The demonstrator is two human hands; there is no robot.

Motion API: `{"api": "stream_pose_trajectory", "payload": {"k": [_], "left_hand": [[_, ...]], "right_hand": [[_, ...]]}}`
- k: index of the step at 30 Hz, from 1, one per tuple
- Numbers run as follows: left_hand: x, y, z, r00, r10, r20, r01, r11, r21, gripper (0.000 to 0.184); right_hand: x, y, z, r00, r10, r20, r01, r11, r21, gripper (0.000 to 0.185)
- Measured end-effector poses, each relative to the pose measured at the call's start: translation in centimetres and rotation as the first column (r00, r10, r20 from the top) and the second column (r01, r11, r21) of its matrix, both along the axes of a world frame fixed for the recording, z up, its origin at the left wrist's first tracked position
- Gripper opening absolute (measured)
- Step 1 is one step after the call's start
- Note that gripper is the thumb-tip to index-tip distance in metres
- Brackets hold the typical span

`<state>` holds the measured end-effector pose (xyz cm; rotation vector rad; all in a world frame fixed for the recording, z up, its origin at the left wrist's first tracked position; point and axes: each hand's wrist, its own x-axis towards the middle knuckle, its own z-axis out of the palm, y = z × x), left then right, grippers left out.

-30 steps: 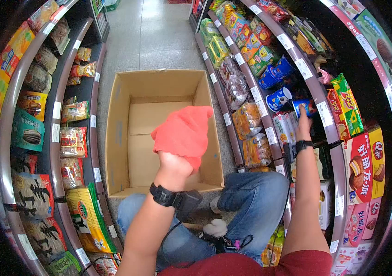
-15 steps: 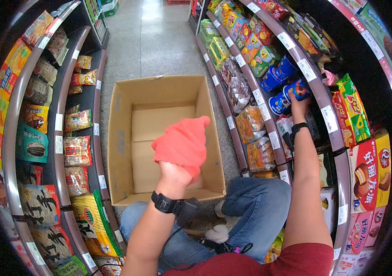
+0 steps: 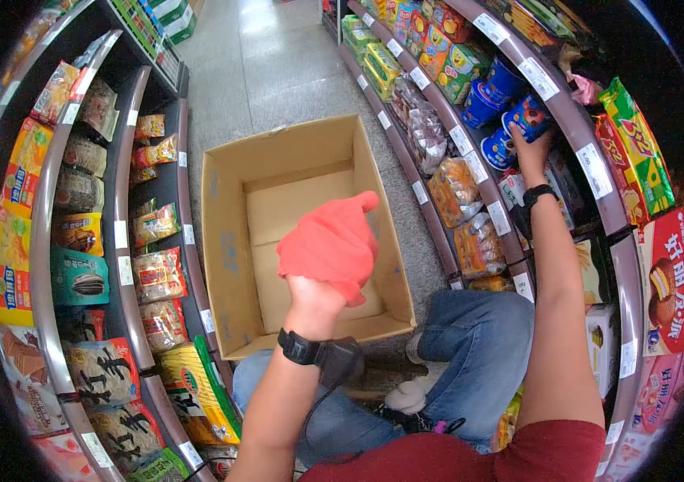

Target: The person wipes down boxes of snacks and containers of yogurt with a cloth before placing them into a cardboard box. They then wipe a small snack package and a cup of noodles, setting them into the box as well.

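Observation:
A red cloth (image 3: 331, 245) is bunched in my left hand (image 3: 315, 299), above an open cardboard box (image 3: 310, 128) whose visible floor is bare. On the right shelf my right hand (image 3: 531, 153) has its fingers round a blue cup-shaped container (image 3: 528, 117). Right beside that container lies another blue cup (image 3: 498, 149), tilted on the shelf. More blue cups (image 3: 482, 104) lie just behind them, next to green and orange snack packs (image 3: 461, 71).
Shelves of bagged snacks (image 3: 161, 273) line the left side. On the right are bread packs (image 3: 478, 241), a green wafer pack (image 3: 637, 145) and a red pie box (image 3: 667, 281). My bent legs (image 3: 478, 345) lie beside the box.
My right hand has moved from low at the shelf edge to farther back, with the blue container now upright beside the other cups. The view has shifted, and the red cloth stays in my left hand.

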<state>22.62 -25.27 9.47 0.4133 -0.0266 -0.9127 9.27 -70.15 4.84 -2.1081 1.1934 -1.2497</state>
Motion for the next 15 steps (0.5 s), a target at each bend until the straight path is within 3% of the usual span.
{"api": "stream_pose_trajectory", "payload": {"k": [4,5,6,8,10,13,15], "left_hand": [[0.2,0.2,-0.7,0.986,-0.033,0.162,0.034,0.999,-0.003,0.064],[0.2,0.2,-0.6,0.994,-0.051,0.097,0.057,0.996,-0.067,0.060],[0.2,0.4,-0.5,0.997,-0.069,0.032,0.072,0.989,-0.129,0.057],[0.1,1.0,-0.9,0.996,-0.078,-0.038,0.069,0.978,-0.196,0.052],[0.4,0.9,-1.9,0.997,-0.064,-0.041,0.054,0.974,-0.218,0.051],[0.5,0.9,-2.0,1.000,0.000,0.030,0.003,0.994,-0.108,0.050],[1.1,1.0,-2.4,0.995,-0.023,0.100,0.033,0.994,-0.106,0.050]], "right_hand": [[-0.3,1.9,-0.9,0.971,-0.203,-0.129,0.160,0.945,-0.285,0.089],[-0.6,2.6,-1.4,0.955,-0.250,-0.160,0.179,0.916,-0.359,0.088],[-0.6,4.8,-0.2,0.983,-0.145,-0.109,0.104,0.944,-0.314,0.088],[-0.6,8.1,1.5,0.977,-0.051,-0.208,-0.046,0.898,-0.437,0.085],[-0.3,9.3,3.5,0.924,0.035,-0.381,-0.269,0.769,-0.580,0.078],[1.4,10.3,5.7,0.787,-0.004,-0.617,-0.465,0.653,-0.597,0.069],[3.6,8.5,5.9,0.796,-0.049,-0.603,-0.423,0.668,-0.612,0.061]]}}
